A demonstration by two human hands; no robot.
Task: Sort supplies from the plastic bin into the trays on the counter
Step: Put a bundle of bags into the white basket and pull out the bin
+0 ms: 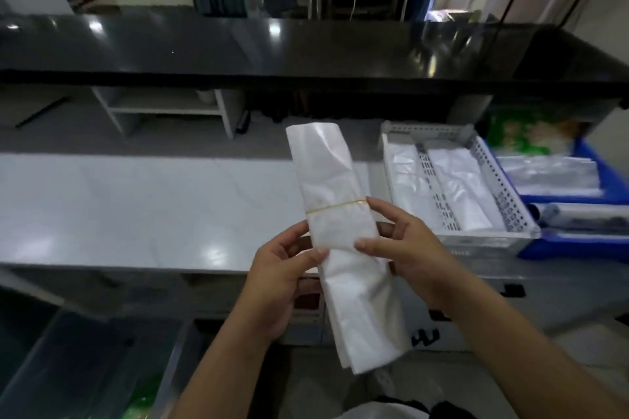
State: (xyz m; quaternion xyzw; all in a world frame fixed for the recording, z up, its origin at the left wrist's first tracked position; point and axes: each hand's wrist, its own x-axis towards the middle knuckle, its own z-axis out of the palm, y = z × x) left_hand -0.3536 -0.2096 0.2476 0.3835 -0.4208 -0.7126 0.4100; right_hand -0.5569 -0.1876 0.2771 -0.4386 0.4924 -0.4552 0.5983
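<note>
Over the counter's near edge, both hands pinch a banded bundle (340, 224) of white bags, left hand (282, 269) and right hand (405, 248) gripping its sides, its long axis running near-to-far, with the white tray (490, 143) just right, nearer the right hand.

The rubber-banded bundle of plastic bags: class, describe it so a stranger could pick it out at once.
Start at the white counter; above its near edge, both hands hold a long, flat bundle of white plastic bags. Unlike the loose bags lying in the grey perforated tray to its right, it has a yellow rubber band around its middle.
</note>
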